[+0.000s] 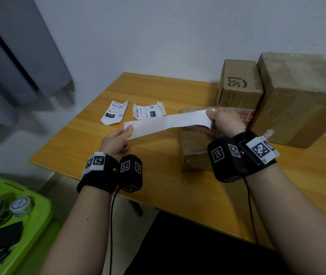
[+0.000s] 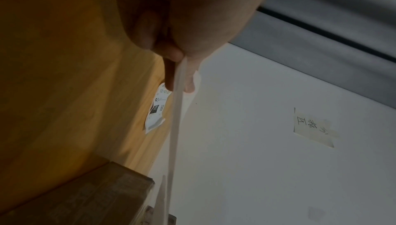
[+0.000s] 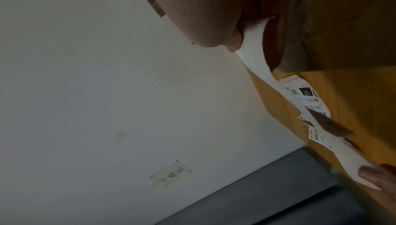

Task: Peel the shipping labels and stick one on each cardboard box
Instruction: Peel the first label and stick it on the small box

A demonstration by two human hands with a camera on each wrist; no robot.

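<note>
We had the long white strip of label paper point(image 1: 168, 122) stretched out in the air between both hands, over the wooden table point(image 1: 158, 185). Left hand point(image 1: 116, 140) pinched one end, thumb on top; right hand point(image 1: 224, 121) had its fingers curled round the other end, probably to keep it taut for peeling. Two printed shipping labels point(image 1: 115, 112) lay loose on the table, and the three brown cardboard boxes point(image 1: 301, 96) sat at the right, seemingly waiting for theirs.
</note>
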